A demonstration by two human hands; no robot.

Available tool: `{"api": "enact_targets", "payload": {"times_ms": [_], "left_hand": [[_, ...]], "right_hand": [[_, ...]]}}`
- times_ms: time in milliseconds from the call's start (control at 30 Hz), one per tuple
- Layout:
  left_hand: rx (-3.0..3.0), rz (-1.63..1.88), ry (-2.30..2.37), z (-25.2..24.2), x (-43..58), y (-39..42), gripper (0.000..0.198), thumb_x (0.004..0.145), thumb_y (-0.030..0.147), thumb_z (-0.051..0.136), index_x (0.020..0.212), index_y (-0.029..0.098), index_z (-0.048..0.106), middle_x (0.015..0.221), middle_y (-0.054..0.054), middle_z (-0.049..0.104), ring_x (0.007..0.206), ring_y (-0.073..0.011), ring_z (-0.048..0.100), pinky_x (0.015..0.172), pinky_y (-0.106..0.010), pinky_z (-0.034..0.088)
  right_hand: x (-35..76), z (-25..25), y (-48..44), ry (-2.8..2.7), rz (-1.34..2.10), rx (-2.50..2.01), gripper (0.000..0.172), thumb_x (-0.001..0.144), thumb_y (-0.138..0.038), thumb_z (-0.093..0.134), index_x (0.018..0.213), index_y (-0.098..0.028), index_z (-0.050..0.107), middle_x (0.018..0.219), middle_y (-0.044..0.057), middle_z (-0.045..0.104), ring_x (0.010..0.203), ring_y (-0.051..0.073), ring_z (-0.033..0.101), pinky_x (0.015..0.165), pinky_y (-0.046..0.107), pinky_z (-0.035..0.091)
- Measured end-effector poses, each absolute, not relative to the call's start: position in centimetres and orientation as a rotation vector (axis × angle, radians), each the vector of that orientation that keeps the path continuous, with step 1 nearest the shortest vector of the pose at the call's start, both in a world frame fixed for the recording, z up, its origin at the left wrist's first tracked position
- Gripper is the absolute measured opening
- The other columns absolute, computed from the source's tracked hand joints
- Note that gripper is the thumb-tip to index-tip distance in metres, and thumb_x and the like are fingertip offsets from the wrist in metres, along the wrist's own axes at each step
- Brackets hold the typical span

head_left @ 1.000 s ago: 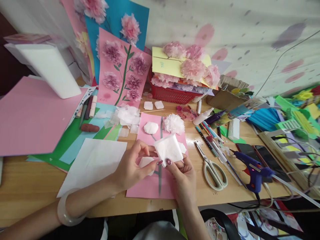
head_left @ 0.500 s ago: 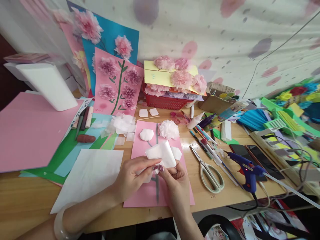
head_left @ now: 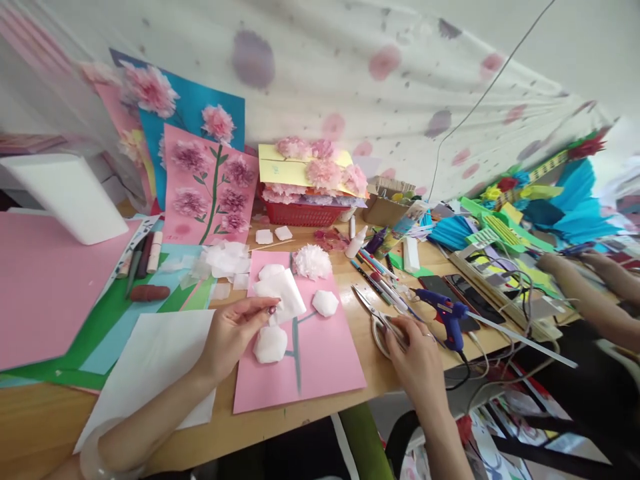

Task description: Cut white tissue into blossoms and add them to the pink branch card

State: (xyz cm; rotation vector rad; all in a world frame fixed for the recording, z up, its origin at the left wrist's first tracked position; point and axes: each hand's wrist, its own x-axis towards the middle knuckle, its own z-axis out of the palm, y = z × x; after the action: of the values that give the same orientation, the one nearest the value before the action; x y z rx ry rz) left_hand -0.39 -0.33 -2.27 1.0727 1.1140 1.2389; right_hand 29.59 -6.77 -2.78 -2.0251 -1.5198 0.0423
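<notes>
Between the thumb and fingers of my left hand (head_left: 240, 333) is pinched a folded piece of white tissue paper (head_left: 287, 297). It is held above a pink sheet (head_left: 330, 367) with a painted grey-green stem. A fluffy white paper flower (head_left: 312, 261) and several flat white tissue pieces, one of them a rounded piece (head_left: 271, 344), lie on that sheet. To the right, my right hand (head_left: 413, 350) has its fingers closed around the handles of the scissors (head_left: 373, 308), which still lie on the table, blades pointing away to the upper left.
Right of the scissors stands a blue glue gun (head_left: 445, 313) with a long glue stick and cord, near two phones (head_left: 473, 300). Pens and a white glue bottle (head_left: 357, 243) lie behind. Loose tissue squares (head_left: 225, 259) are at left. Another person's arms (head_left: 590, 293) reach in at far right.
My right hand has let go of the tissue paper and moved right onto the scissors. My left hand keeps the tissue paper. The view has turned right, bringing another person's arms in.
</notes>
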Motion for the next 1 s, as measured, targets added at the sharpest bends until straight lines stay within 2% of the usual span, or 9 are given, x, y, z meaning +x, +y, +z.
{"api": "enact_targets", "payload": {"times_ms": [133, 300, 400, 500, 567, 633, 700, 867, 1000], "left_hand": [[0.86, 1.22, 1.014, -2.3, 0.0, -0.3, 0.017, 0.063, 0.018, 0.077, 0.08, 0.019, 0.078, 0.085, -0.004, 0.077, 0.077, -0.0127, 0.068, 0.067, -0.015, 0.053], [0.59, 1.194, 0.839, -0.7, 0.4, 0.8, 0.025, 0.061, 0.007, 0.077, 0.084, 0.014, 0.077, 0.076, -0.005, 0.076, 0.068, -0.0106, 0.068, 0.065, -0.015, 0.055], [0.451, 1.245, 0.817, 0.7, 0.7, 1.5, 0.022, 0.067, -0.001, 0.069, 0.083, 0.013, 0.076, 0.077, -0.006, 0.076, 0.066, -0.0106, 0.069, 0.062, -0.016, 0.057], [0.354, 1.265, 0.808, 1.3, 1.1, 1.7, 0.024, 0.074, -0.004, 0.06, 0.083, 0.012, 0.075, 0.08, -0.007, 0.076, 0.067, -0.0119, 0.071, 0.062, -0.018, 0.06], [0.318, 1.262, 0.803, 1.4, 1.4, 1.6, 0.025, 0.077, -0.006, 0.057, 0.084, 0.011, 0.074, 0.079, -0.007, 0.076, 0.065, -0.0113, 0.071, 0.059, -0.016, 0.059], [0.274, 1.277, 0.816, 1.3, 1.6, 1.5, 0.027, 0.079, -0.008, 0.053, 0.083, 0.01, 0.073, 0.078, -0.007, 0.075, 0.064, -0.0103, 0.071, 0.058, -0.014, 0.059], [0.221, 1.311, 0.831, 1.1, 1.5, 1.3, 0.029, 0.081, -0.009, 0.05, 0.082, 0.01, 0.072, 0.079, -0.006, 0.075, 0.065, -0.01, 0.071, 0.06, -0.015, 0.06], [0.125, 1.384, 0.882, 1.4, 0.2, 0.7, 0.032, 0.082, -0.009, 0.047, 0.078, 0.012, 0.071, 0.078, -0.003, 0.075, 0.066, -0.0096, 0.071, 0.06, -0.015, 0.06], [0.106, 1.436, 0.966, 0.9, -1.8, -0.3, 0.031, 0.081, -0.008, 0.05, 0.074, 0.014, 0.071, 0.079, -0.002, 0.075, 0.066, -0.0083, 0.071, 0.061, -0.012, 0.058]], "right_hand": [[32.0, -4.0, -6.8, -1.809, -0.02, -2.127, 0.027, 0.084, -0.035, 0.047, 0.093, -0.016, 0.063, 0.094, 0.015, 0.068, 0.088, 0.031, 0.064, 0.075, 0.042, 0.047], [32.8, -3.3, -5.9, -1.881, -0.125, -2.229, 0.021, 0.081, -0.031, 0.045, 0.074, -0.018, 0.06, 0.081, 0.015, 0.067, 0.075, 0.032, 0.065, 0.064, 0.04, 0.045], [32.7, -2.3, -6.3, -1.698, 0.214, -2.039, 0.024, 0.079, -0.039, 0.048, 0.075, -0.02, 0.06, 0.074, 0.012, 0.067, 0.068, 0.028, 0.064, 0.061, 0.037, 0.047], [30.7, -1.4, -7.4, -1.399, 0.865, -1.647, 0.034, 0.076, -0.052, 0.057, 0.083, -0.02, 0.064, 0.08, 0.011, 0.069, 0.069, 0.025, 0.064, 0.06, 0.034, 0.05], [28.0, -0.9, -8.1, -1.1, 1.281, -1.352, 0.033, 0.077, -0.049, 0.062, 0.091, -0.019, 0.066, 0.09, 0.01, 0.069, 0.077, 0.023, 0.065, 0.07, 0.033, 0.051], [24.7, -0.5, -8.4, -0.822, 1.533, -1.068, 0.029, 0.077, -0.043, 0.068, 0.092, -0.018, 0.067, 0.087, 0.007, 0.067, 0.071, 0.017, 0.062, 0.068, 0.029, 0.05], [21.7, -0.5, -8.4, -0.725, 1.669, -0.791, 0.028, 0.071, -0.036, 0.076, 0.09, -0.018, 0.064, 0.08, 0.004, 0.063, 0.062, 0.012, 0.058, 0.06, 0.024, 0.047], [16.9, -1.0, -8.2, -0.635, 1.885, -0.493, 0.032, 0.07, -0.023, 0.077, 0.096, -0.019, 0.058, 0.081, 0.001, 0.059, 0.063, 0.011, 0.059, 0.062, 0.025, 0.05], [14.0, -1.7, -8.1, -0.617, 2.003, -0.3, 0.056, 0.07, -0.041, 0.077, 0.117, -0.029, 0.049, 0.076, -0.003, 0.055, 0.052, 0.008, 0.051, 0.051, 0.021, 0.047]]}}
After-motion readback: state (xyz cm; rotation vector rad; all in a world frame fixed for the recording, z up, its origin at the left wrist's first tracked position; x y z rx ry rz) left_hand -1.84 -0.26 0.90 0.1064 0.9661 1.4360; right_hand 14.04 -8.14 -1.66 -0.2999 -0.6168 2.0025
